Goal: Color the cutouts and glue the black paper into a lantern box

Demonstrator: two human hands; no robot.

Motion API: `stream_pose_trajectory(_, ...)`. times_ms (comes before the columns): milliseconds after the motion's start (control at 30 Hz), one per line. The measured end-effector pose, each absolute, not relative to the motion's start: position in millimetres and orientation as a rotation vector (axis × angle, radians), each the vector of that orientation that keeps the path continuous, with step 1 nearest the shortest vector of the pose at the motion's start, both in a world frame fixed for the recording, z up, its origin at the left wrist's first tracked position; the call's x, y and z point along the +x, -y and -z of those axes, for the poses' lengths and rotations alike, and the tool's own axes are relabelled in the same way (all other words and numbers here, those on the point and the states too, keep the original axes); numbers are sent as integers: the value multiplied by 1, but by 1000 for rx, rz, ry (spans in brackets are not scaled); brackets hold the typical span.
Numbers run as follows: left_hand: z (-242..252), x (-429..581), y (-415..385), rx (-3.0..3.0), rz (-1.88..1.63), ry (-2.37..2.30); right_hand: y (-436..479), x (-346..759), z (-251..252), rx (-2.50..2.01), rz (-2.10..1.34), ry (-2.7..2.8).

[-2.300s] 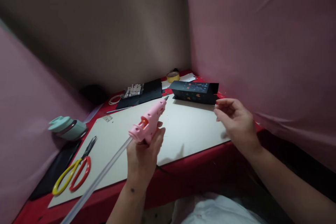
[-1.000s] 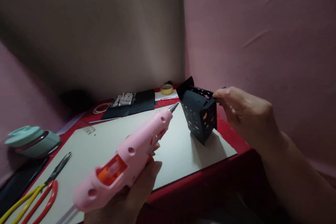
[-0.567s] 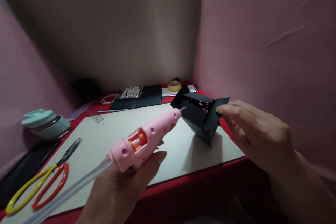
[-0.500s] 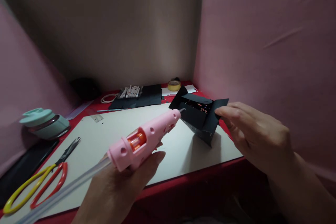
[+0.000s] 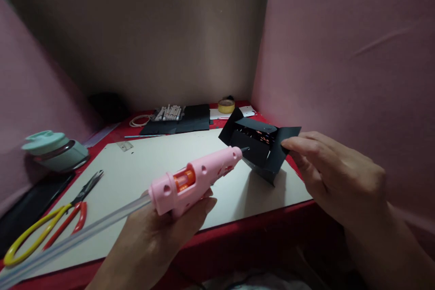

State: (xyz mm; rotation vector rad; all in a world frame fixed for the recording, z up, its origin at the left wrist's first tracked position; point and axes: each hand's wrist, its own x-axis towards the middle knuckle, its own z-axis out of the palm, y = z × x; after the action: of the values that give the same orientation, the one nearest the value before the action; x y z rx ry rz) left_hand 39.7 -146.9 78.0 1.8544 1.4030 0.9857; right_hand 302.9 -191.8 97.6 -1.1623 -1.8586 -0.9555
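My left hand [image 5: 166, 231] is wrapped round a pink hot glue gun [image 5: 200, 174], with a long clear glue stick [image 5: 88, 235] trailing out of its back end. The gun's dark nozzle points right, at a flap of a black paper box [image 5: 253, 147]. Whether the tip touches the flap I cannot tell. My right hand [image 5: 336, 176] pinches the box's right-hand flap between thumb and fingers, keeping the box tilted over the white board [image 5: 152, 158]. The box's flaps stand open, and small cut-out shapes show inside it.
Scissors [image 5: 74, 204] with yellow and red handles lie at left, near a mint-lidded jar [image 5: 56, 149] and a black flat object [image 5: 37, 208]. White markers [image 5: 169, 112], black sheets [image 5: 195, 118] and yellow tape [image 5: 226, 106] sit at the back. A pink wall [image 5: 343, 54] rises at right.
The glue gun has shifted slightly right and down, its nozzle moving along the box flap. My right hand and the box have moved a little to the right in view.
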Motion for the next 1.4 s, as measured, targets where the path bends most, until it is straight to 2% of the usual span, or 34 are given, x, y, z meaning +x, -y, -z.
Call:
stream_pose_trajectory(300,-81,50,149,1597,-935,-1416,196,302,-96,-1185,954,1825)
stream_pose_trajectory(1400,-83,54,158,1598,-1036,-1472,200,304,-91,-1225,904,1756)
